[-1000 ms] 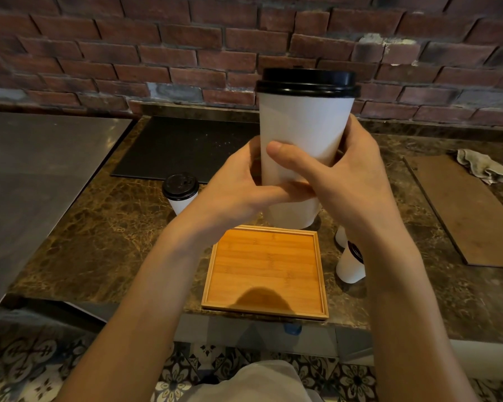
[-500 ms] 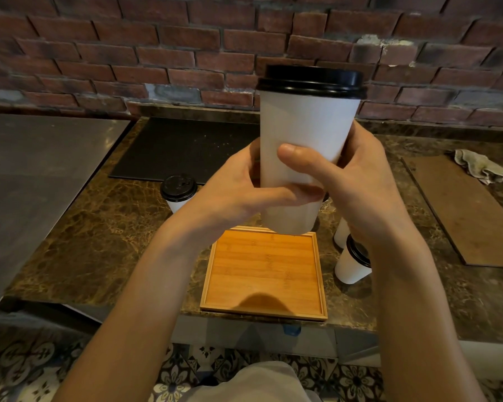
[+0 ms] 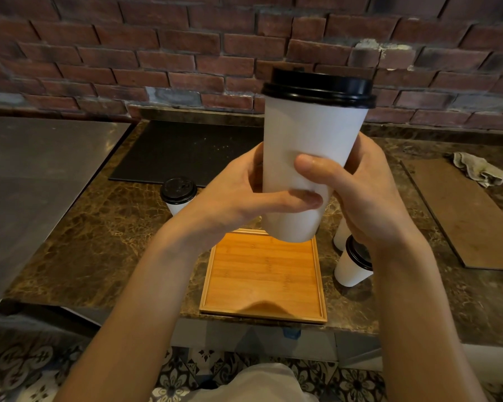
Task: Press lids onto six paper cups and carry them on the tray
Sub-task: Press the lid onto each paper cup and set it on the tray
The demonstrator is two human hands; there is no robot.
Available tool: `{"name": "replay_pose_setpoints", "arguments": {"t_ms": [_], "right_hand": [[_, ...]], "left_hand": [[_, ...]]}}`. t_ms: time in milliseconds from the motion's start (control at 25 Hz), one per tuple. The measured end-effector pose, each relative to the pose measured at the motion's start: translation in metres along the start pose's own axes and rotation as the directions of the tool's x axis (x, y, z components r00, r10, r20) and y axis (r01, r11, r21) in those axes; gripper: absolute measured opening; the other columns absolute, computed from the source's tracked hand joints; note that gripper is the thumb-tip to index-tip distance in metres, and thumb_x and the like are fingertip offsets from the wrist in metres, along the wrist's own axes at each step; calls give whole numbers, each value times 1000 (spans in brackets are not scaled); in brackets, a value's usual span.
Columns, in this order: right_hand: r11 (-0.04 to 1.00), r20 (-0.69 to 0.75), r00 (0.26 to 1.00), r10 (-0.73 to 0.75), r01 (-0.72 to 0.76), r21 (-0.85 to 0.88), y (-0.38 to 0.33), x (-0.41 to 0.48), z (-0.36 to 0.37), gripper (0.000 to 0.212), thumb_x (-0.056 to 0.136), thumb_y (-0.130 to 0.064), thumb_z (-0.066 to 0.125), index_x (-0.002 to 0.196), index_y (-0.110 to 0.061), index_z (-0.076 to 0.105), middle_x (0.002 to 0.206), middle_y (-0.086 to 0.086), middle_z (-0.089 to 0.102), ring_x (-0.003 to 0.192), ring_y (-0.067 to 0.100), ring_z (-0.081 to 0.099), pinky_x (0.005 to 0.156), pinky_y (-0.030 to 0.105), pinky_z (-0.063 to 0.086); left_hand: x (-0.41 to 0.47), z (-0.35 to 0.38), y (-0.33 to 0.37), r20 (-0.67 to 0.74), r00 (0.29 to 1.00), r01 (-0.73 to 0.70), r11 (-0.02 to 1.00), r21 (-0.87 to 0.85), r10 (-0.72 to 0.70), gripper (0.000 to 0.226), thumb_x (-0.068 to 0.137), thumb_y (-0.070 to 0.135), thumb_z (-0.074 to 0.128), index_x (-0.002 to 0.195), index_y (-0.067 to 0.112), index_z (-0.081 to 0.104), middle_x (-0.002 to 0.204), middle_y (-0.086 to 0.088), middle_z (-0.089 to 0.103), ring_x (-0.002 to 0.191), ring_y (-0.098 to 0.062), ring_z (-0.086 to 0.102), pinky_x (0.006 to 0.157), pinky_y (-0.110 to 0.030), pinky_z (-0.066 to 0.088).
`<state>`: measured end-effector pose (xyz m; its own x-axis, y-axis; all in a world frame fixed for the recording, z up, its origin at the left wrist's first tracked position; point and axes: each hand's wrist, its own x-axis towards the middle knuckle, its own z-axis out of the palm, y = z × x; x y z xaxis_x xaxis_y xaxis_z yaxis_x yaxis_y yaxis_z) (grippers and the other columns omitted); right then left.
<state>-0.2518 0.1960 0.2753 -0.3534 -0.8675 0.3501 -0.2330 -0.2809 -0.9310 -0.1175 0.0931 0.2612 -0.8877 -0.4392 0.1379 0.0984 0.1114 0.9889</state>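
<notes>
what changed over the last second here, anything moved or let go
The lidded cup drifted slightly right and nearer the camera, left hand and right hand keeping their grip; nothing was released. The tray, the cup left of it and the cups right of it stayed put.

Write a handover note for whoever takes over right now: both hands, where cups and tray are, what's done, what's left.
The left hand and right hand both grip one white cup, lifted above the counter, its black lid on.
The wooden tray lies on the counter with no cup on it.
A lidded cup stands left of the tray; a second lidded cup stands right of it, with a third cup behind it, mostly hidden.
Done: three lids visibly on. Left: check the third cup, find the rest, load the tray, carry it.
</notes>
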Motion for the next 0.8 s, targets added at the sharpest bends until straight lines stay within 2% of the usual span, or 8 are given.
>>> {"name": "replay_pose_setpoints", "arguments": {"t_ms": [160, 360, 560, 680, 800], "right_hand": [[1000, 43, 999, 3, -3, -2, 0, 0, -2, 54, 69, -40, 70, 118, -27, 53, 104, -14, 68, 102, 11, 66, 77, 23, 54], [999, 69, 998, 14, -12, -30, 2, 0, -2, 57, 69, -40, 70, 121, -26, 52, 111, -5, 66, 105, 13, 66, 79, 24, 55], [998, 54, 998, 38, -36, -43, 2, 1, -1, 55, 67, -43, 72, 118, -31, 53, 110, -8, 66, 104, 9, 65, 77, 22, 55], [994, 31, 998, 47, -44, -100, 0, 3, -1, 57, 70, -39, 78, 119, -33, 50, 112, -8, 63, 103, 6, 64, 77, 21, 56], [987, -25, 998, 58, -61, -151, -3, 4, 2, 57, 71, -42, 73, 121, -32, 49, 112, -11, 62, 102, 3, 63, 74, 21, 56]], "left_hand": [[0, 1, 0, 29, 1000, 9, 1000, 4, -9, 63, 62, 30, 77, 119, 32, 52, 110, 14, 66, 106, -7, 62, 79, -17, 51], [0, 1, -1, 28, 1000, 9, 1000, 9, -9, 68, 62, 28, 77, 125, 24, 51, 113, 8, 65, 108, -11, 62, 82, -22, 52], [0, 4, -3, -30, 1000, -7, 1000, 7, 7, 71, 59, 30, 78, 124, 23, 52, 114, 5, 65, 106, -12, 63, 81, -25, 53], [2, 4, -4, -83, 996, -4, 998, 55, 9, 72, 61, 25, 82, 126, 21, 51, 115, 3, 63, 106, -12, 62, 82, -28, 55], [5, 3, -7, -136, 990, -13, 998, 60, 22, 63, 64, 23, 80, 120, 26, 52, 110, 8, 63, 102, -8, 63, 75, -21, 55]]}}
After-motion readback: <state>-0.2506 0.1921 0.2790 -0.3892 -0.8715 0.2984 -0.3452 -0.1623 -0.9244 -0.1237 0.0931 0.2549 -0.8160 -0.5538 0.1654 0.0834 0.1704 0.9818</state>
